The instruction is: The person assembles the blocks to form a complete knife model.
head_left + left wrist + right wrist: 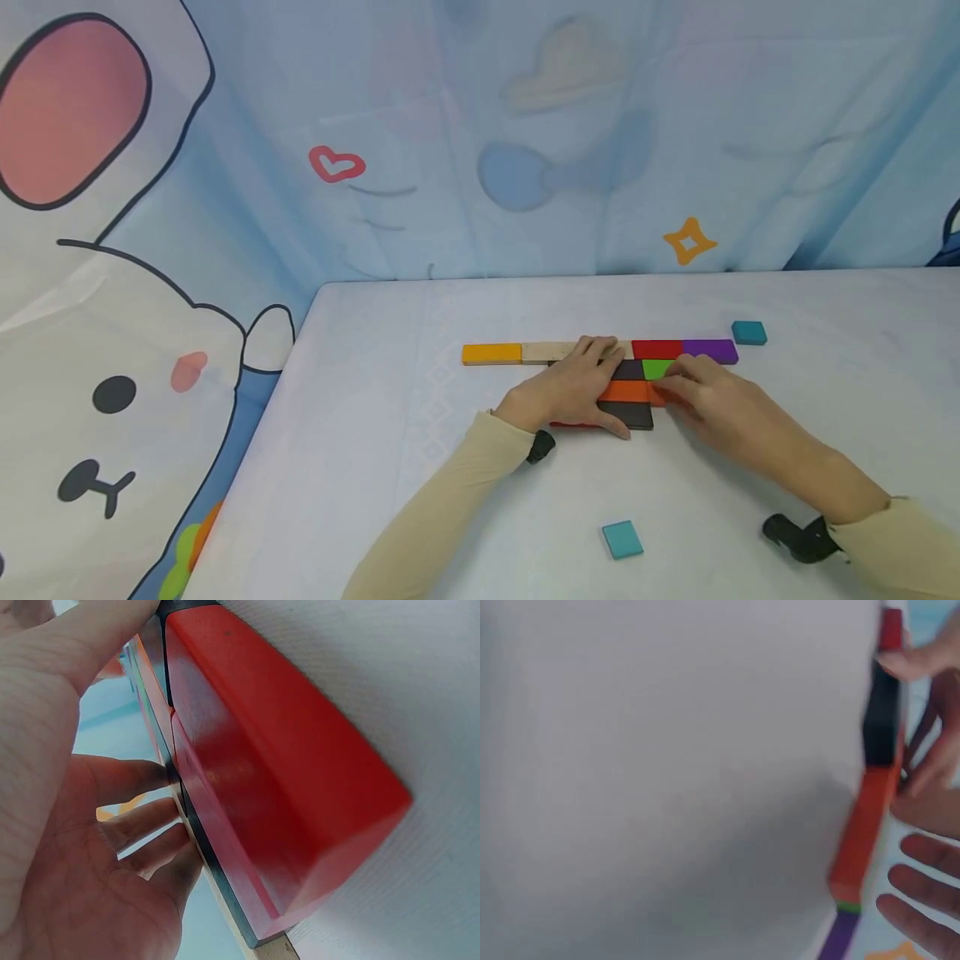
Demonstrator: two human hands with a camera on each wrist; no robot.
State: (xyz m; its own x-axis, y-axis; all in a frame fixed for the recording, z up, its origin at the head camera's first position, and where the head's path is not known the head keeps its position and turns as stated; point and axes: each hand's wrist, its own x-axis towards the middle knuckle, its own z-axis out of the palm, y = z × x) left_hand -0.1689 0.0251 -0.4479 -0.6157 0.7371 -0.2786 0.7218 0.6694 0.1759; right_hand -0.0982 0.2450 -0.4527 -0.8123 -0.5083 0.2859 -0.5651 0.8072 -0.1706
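Observation:
Flat coloured blocks lie in touching rows on the white table. The far row has a yellow block [492, 355], a pale wooden block [542, 353], a red block [657, 350] and a purple block [710, 351]. Nearer are a green block [657, 369], an orange block [624, 391] and a black block [628, 416]. My left hand [570, 390] spans the rows, thumb spread toward the near edge. Another red block [300, 712] shows beside it in the left wrist view. With thumb and forefinger, my right hand [723, 408] pinches a short orange block [657, 397] at the right end.
One teal block [749, 333] lies beyond the purple end. A second teal block [622, 541] is close to the front. Behind the table [375, 367] hangs a printed curtain [420, 150]. Black wrist-worn gear [802, 537] shows at the right sleeve.

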